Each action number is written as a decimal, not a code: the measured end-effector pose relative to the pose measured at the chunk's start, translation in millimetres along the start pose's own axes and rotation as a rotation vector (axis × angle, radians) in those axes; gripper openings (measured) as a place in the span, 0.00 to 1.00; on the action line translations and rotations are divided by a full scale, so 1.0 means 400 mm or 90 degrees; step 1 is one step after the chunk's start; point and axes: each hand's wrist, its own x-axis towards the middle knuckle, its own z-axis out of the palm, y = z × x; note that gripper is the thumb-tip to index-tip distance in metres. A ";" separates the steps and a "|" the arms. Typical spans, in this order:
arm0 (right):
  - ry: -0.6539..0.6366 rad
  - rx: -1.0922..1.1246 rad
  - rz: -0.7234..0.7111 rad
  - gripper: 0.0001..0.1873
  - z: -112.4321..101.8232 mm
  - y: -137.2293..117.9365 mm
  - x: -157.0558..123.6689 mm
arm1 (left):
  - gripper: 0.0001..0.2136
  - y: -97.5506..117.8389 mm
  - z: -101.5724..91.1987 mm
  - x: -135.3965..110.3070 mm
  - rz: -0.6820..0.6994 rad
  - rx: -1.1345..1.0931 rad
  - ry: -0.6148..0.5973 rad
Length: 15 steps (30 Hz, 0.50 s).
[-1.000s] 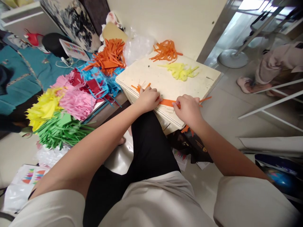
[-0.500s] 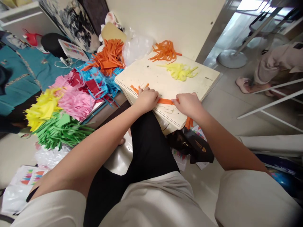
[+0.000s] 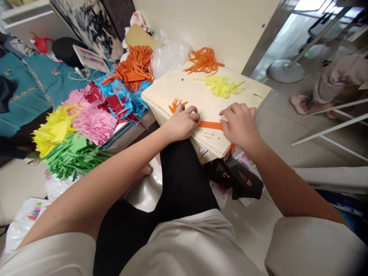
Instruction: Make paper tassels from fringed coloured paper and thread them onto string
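An orange fringed paper tassel (image 3: 211, 125) lies stretched along the front of the small cream table, its band showing flat between my hands. My left hand (image 3: 185, 122) curls its fingers over the left end, and loose fringe pokes out beyond them. At the other end, my right hand (image 3: 240, 124) has its fingers apart and lifted above the band, the thumb side at the paper. More fringe hangs past the table's edge below this hand. What lies under both palms is hidden.
On the cream table (image 3: 169, 90) are a yellow fringe bundle (image 3: 222, 86) and an orange one (image 3: 204, 61). Piled to the left are green (image 3: 73, 157), pink (image 3: 94, 122), yellow, blue and orange fringes. A dark bag (image 3: 244, 180) sits below the table. Another person's leg (image 3: 330, 84) shows at right.
My right hand's fingers have loosened from a closed grip and spread. My left fingers have shifted slightly right and relaxed. The band between the hands now lies flatter and looks wider.
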 end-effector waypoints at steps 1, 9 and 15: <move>0.025 0.002 -0.046 0.17 0.001 -0.015 -0.014 | 0.18 0.000 0.000 -0.003 0.006 0.002 -0.005; 0.009 0.022 -0.160 0.27 0.061 -0.087 -0.113 | 0.16 0.005 0.007 -0.029 0.019 0.023 0.009; 0.064 0.020 -0.166 0.27 0.069 -0.095 -0.178 | 0.13 0.029 0.014 -0.062 0.052 0.106 0.030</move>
